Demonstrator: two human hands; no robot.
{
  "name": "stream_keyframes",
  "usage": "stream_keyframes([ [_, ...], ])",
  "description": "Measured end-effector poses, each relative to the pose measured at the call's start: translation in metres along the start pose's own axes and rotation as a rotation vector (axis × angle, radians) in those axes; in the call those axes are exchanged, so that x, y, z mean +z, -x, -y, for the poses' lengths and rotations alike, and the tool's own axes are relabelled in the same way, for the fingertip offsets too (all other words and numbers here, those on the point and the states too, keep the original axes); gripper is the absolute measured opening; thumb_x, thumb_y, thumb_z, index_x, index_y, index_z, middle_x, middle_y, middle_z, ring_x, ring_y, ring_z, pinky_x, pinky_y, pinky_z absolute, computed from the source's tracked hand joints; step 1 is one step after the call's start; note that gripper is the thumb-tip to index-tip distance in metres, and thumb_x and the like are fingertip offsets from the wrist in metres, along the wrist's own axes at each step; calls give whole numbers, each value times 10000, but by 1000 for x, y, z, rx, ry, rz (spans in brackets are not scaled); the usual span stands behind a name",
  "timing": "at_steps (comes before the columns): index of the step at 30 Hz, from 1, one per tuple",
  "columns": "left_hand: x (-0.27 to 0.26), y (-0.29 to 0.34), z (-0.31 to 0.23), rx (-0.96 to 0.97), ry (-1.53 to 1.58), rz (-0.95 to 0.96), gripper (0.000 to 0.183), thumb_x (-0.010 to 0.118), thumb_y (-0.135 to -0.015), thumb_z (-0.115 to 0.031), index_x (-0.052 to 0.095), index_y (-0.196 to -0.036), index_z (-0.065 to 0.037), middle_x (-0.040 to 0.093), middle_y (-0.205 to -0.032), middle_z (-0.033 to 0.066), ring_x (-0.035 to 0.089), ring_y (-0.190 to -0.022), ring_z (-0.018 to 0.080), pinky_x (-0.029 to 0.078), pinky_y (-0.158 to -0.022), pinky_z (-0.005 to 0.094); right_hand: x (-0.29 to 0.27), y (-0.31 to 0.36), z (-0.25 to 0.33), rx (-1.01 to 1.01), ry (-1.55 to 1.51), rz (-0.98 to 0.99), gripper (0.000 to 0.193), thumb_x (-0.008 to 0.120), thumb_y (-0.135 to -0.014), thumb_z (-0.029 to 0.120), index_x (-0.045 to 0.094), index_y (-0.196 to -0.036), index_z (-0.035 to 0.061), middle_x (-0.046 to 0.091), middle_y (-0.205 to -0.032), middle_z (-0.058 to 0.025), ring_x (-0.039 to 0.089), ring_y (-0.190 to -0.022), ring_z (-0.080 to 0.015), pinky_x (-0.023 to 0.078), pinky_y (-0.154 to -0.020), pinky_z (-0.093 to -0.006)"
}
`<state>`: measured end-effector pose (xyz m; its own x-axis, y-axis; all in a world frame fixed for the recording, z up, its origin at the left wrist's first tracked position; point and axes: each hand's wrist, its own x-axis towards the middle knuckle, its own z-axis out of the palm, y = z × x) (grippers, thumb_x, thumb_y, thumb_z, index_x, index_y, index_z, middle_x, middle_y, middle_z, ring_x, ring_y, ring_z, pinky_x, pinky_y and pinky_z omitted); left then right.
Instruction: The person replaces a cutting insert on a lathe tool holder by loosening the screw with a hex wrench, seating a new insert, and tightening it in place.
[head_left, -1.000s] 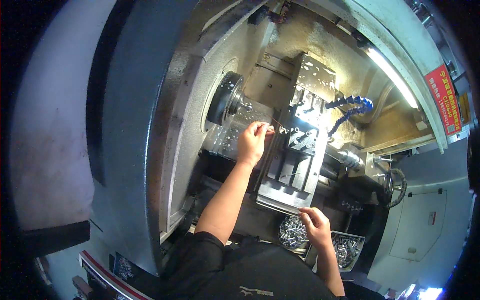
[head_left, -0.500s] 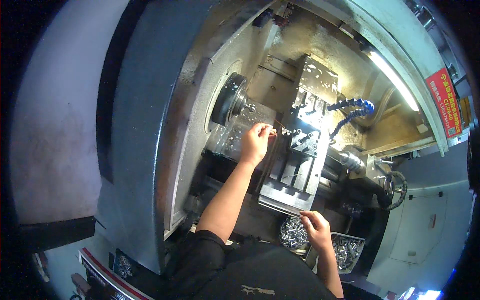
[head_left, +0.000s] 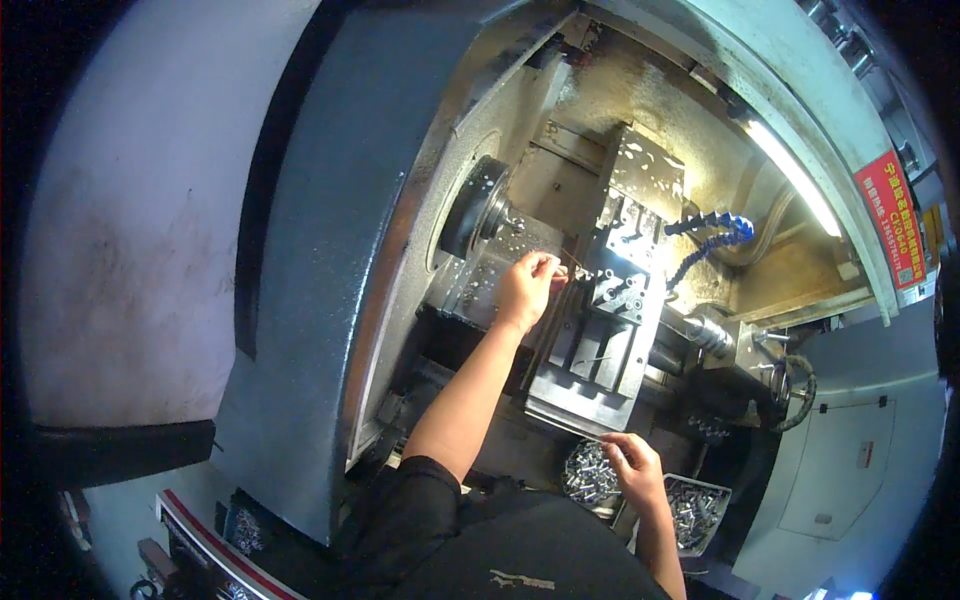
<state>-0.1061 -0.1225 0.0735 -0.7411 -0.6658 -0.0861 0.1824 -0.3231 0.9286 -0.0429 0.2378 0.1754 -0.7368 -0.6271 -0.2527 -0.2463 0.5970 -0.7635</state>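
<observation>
Grey-blue metal casing (head_left: 320, 230) bends down the left of the view, beside the lit inside of a lathe. Next comes the dark round chuck (head_left: 476, 208), facing right. The person's left hand (head_left: 530, 292) reaches up from below, thumb and forefinger drawn together in a pinch. Just right of those fingertips lies a thin brownish strand (head_left: 574, 259) (very fine at this size), its long axis slanting down to the right, lower end toward the metal tool block (head_left: 618, 290); whether the pinch clamps it cannot be told. Below, a round bowl (head_left: 590, 472) holds small silvery metal pieces. Just beside it is the right hand (head_left: 638, 472), fingers bent, pointing up and left; whether its tips meet cannot be told. Farther right, a pale tray (head_left: 727, 508) holds more pieces, and a blue jointed hose (head_left: 738, 230) curves above.
</observation>
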Motion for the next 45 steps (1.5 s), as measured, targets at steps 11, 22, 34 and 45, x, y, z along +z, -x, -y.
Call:
stream_keyframes([
  [11, -4, -20, 0, -164, 169, 77, 180, 665, -1086, -200, 698, -1108, -25, 781, -1025, 107, 769, -887, 189, 641, -800, 326, -2, 0, -2, -75, 56, -6, 176, 724, -1021, 152, 758, -1140, 27, 748, -992, -126, 735, -906, -240, 569, -826, -338],
  [22, -2, -45, 3, -340, 91, 248, 136, 713, -1035, -184, 716, -1091, -60, 733, -946, 28, 718, -847, 138, 626, -744, 306, -3, 1, -8, -76, 63, -67, 173, 738, -1004, 163, 764, -1106, 27, 743, -957, -130, 741, -872, -246, 577, -793, -347],
  [34, -9, -29, 21, -270, 110, 113, 143, 707, -1043, -218, 708, -1014, -78, 726, -891, 32, 695, -772, 145, 580, -723, 312, -8, 7, -22, -58, 111, -31, 267, 718, -1013, 295, 786, -1182, 99, 767, -1087, -157, 754, -992, -313, 588, -889, -404],
  [45, 3, -17, 18, -94, -9, -86, 114, 676, -1050, -163, 693, -1057, -50, 726, -919, 54, 713, -818, 181, 612, -743, 359, -4, 17, -24, 14, 21, -76, 281, 754, -1005, 299, 778, -1202, 99, 756, -1187, -149, 745, -1027, -309, 580, -896, -401],
])
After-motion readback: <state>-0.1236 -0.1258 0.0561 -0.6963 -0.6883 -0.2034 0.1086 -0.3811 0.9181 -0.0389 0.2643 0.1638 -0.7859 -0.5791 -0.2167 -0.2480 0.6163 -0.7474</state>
